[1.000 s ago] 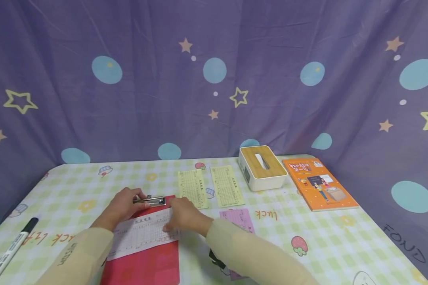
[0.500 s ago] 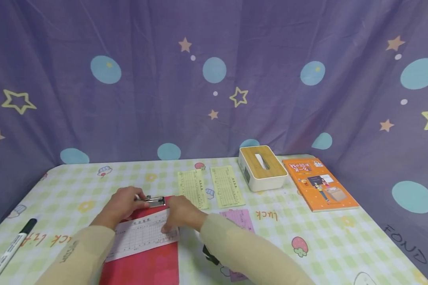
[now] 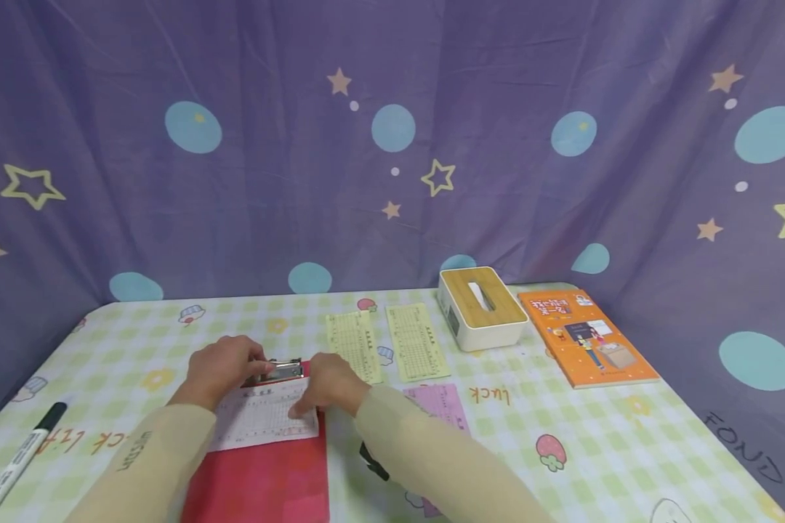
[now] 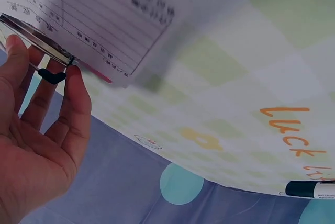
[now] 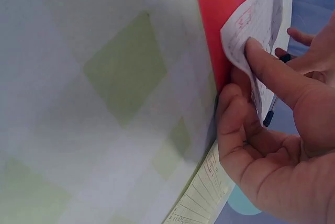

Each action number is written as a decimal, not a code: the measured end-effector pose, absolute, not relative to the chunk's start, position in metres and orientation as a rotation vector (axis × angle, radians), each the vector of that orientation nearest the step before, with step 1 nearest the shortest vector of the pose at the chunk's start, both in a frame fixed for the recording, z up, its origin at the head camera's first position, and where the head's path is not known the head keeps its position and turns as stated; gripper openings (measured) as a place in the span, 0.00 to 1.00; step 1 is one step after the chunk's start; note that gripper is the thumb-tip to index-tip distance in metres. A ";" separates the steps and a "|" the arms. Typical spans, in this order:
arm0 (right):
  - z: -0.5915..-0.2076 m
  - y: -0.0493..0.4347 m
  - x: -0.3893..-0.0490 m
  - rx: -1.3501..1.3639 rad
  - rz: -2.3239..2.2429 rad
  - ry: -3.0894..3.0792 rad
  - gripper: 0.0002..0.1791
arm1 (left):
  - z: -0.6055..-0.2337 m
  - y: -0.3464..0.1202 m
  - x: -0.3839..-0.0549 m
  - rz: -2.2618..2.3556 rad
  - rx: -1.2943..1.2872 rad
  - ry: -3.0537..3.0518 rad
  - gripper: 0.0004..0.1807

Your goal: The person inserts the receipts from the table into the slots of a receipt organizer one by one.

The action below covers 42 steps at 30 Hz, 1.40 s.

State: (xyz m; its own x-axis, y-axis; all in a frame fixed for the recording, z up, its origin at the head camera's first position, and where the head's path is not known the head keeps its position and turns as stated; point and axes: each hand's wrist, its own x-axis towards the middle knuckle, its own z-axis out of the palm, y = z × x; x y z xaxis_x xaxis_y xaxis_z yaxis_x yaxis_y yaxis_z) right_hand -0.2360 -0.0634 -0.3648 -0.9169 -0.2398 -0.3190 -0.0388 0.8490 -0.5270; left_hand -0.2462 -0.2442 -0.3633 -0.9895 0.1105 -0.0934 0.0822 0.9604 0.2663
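Observation:
A red clipboard [image 3: 262, 483] lies on the table, with a metal clip [image 3: 286, 370] at its far end. My left hand [image 3: 225, 367] pinches this clip between thumb and fingers; in the left wrist view the clip's black-tipped wire [image 4: 51, 75] shows between them. My right hand [image 3: 330, 381] holds the right edge of a white printed form [image 3: 264, 415], thumb on top and fingers beneath, as the right wrist view shows. The form lies over the upper board, its far edge close to the clip. Whether that edge is under the clip I cannot tell.
Two yellow slips [image 3: 355, 345] lie beyond my right hand. A pink slip [image 3: 441, 403] is partly under my right sleeve. A tissue box [image 3: 484, 309] and an orange book [image 3: 587, 338] stand far right. A marker [image 3: 19, 461] lies at the left.
The white form has slid away from me and a little left, closer to the clip. My right hand moved left with it. My left hand stays at the clip, shifted slightly forward.

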 end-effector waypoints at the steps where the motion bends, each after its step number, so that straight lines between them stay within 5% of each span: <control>1: -0.365 -0.063 -0.236 -0.189 -0.760 2.645 0.28 | -0.364 -0.244 -0.246 0.404 0.156 3.007 0.06; 42: -0.385 -0.067 -0.251 -0.017 -1.045 2.592 0.23 | -0.366 -0.245 -0.247 0.682 0.083 2.930 0.07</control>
